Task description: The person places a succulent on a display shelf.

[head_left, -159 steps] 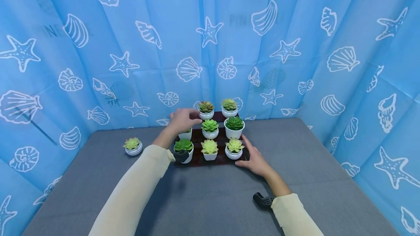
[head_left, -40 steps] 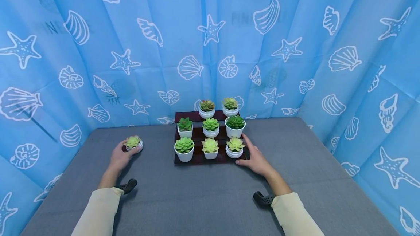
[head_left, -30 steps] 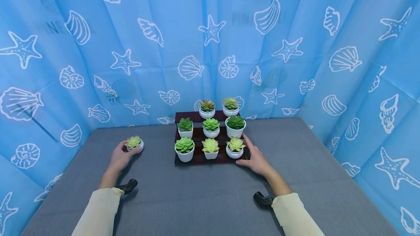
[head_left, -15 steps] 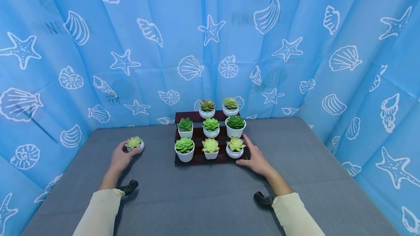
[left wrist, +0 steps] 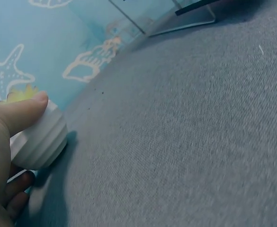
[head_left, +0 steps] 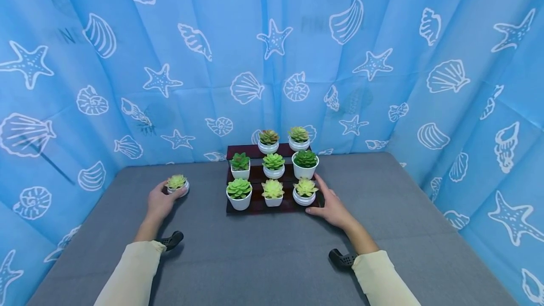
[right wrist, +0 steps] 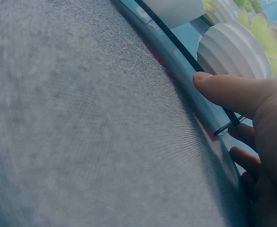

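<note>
My left hand (head_left: 160,203) grips a small potted succulent (head_left: 176,183), pale yellow-green in a round white pot. In the left wrist view the thumb lies across the ribbed pot (left wrist: 46,139), close to the cloth; I cannot tell whether it touches. A dark red tiered plant shelf (head_left: 239,151) stands at the middle back, bearing several potted succulents on three levels. My right hand (head_left: 334,210) holds the shelf's right front corner, thumb on the front edge. Beside that thumb stands a pale succulent (head_left: 304,188) in a ribbed white pot.
Grey cloth (head_left: 272,259) covers the table. A blue curtain (head_left: 204,74) printed with seashells and starfish encloses the back and sides. The top tier's left end is bare, left of a reddish succulent (head_left: 268,140).
My left hand has left the shelf's middle tier, reached left and taken hold of the lone potted succulent. It has just shifted slightly right with the pot. My right hand stays at the corner.
</note>
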A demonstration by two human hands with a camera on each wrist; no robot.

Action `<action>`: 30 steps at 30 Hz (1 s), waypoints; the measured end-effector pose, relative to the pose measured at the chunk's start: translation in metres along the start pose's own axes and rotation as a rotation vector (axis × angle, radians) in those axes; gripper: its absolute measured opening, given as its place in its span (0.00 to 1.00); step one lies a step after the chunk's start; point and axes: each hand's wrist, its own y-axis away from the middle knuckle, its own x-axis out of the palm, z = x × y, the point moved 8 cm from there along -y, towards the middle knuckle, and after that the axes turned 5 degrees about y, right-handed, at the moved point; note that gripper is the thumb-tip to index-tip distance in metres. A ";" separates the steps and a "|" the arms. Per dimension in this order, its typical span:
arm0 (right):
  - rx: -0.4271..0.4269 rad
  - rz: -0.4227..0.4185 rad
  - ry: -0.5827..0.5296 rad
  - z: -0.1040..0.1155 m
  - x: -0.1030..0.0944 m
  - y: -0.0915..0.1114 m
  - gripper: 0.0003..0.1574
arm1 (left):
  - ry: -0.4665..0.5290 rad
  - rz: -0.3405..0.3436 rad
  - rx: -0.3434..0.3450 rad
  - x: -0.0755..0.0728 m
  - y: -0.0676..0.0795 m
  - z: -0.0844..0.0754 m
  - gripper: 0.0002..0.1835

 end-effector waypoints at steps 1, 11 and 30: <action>-0.003 -0.002 -0.003 0.000 0.000 0.000 0.67 | 0.003 -0.006 0.001 0.000 0.000 -0.001 0.48; -0.021 -0.018 0.012 0.002 -0.001 0.000 0.67 | 0.037 -0.042 0.018 0.008 -0.001 -0.018 0.45; 0.016 0.004 0.003 0.002 0.000 0.000 0.67 | 0.173 -0.056 0.118 0.022 0.003 -0.077 0.41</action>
